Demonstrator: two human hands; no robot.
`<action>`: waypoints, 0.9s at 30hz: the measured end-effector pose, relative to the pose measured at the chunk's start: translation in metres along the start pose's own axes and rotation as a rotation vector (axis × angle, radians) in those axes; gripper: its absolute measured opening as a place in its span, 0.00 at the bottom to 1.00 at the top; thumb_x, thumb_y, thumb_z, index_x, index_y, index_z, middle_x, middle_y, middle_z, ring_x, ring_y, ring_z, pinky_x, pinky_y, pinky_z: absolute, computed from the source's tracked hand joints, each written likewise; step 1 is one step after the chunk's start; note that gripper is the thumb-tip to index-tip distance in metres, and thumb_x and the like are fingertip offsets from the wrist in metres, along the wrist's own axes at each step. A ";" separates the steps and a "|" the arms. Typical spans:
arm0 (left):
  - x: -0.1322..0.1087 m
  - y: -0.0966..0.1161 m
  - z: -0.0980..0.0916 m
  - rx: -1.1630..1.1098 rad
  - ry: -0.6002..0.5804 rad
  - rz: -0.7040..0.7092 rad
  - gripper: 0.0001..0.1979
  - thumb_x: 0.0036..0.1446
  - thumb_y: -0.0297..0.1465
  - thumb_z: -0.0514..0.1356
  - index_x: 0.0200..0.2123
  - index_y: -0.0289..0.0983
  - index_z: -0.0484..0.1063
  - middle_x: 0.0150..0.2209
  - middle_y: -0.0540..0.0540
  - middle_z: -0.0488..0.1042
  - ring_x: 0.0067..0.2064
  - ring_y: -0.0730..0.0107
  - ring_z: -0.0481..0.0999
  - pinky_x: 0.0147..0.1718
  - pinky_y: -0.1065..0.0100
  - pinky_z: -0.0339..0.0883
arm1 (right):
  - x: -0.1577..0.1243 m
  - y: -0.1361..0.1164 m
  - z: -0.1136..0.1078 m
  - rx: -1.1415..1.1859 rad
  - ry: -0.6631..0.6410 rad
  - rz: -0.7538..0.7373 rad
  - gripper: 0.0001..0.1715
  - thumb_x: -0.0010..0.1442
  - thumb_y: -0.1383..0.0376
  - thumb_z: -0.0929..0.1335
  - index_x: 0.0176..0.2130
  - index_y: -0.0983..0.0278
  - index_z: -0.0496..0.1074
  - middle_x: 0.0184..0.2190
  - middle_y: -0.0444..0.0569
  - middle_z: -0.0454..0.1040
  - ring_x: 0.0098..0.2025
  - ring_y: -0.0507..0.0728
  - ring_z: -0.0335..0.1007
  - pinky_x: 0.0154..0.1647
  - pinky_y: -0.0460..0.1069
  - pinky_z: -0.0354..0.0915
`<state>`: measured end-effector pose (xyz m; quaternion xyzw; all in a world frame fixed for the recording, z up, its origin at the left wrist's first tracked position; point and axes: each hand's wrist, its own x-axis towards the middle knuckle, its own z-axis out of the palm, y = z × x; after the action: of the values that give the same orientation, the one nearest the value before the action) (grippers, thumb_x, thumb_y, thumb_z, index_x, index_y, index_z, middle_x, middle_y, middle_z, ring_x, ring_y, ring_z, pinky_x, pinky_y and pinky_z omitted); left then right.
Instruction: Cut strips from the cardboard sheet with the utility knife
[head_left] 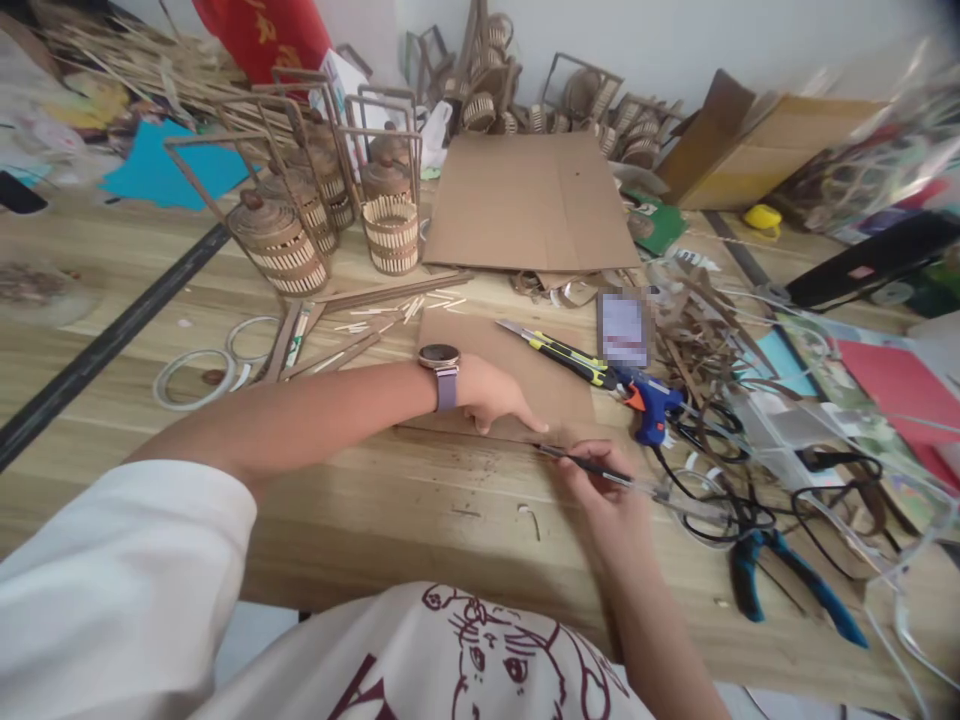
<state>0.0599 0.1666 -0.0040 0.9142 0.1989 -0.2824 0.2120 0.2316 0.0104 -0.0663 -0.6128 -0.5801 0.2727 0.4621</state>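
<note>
My left hand [499, 392], with a watch [439, 357] at its wrist, rests over the near edge of a flat cardboard piece [465, 335]. Its index finger is stretched out to the right, pressing near that edge; the thumb is apart from it and other fingers are curled underneath. My right hand [611, 490] pinches a pen [600, 470] with a dark grip and clear barrel. The pen's tip points left, close to my left fingertip at the cardboard's edge. A yellow-and-black utility knife [559, 353] lies on the cardboard, beside a blue glue gun [654, 408].
Pliers [787, 575] and tangled cables lie at right, by brown strips [701, 320]. Small woven lidded baskets [279, 240] with tall handles stand back left. A larger cardboard sheet [532, 195] lies behind. White rings [193, 380] and thin sticks [412, 308] are at left.
</note>
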 end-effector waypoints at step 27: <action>-0.019 0.019 -0.002 0.161 -0.008 -0.042 0.46 0.58 0.29 0.65 0.72 0.59 0.44 0.56 0.39 0.70 0.45 0.55 0.77 0.38 0.65 0.67 | 0.056 0.030 -0.052 -0.611 -0.499 -0.487 0.13 0.68 0.68 0.60 0.42 0.58 0.73 0.54 0.54 0.77 0.55 0.62 0.74 0.52 0.58 0.72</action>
<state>0.0552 0.1473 0.0144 0.9228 0.1937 -0.3055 0.1325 0.3005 0.0541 -0.0594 -0.4823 -0.8544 0.1120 0.1575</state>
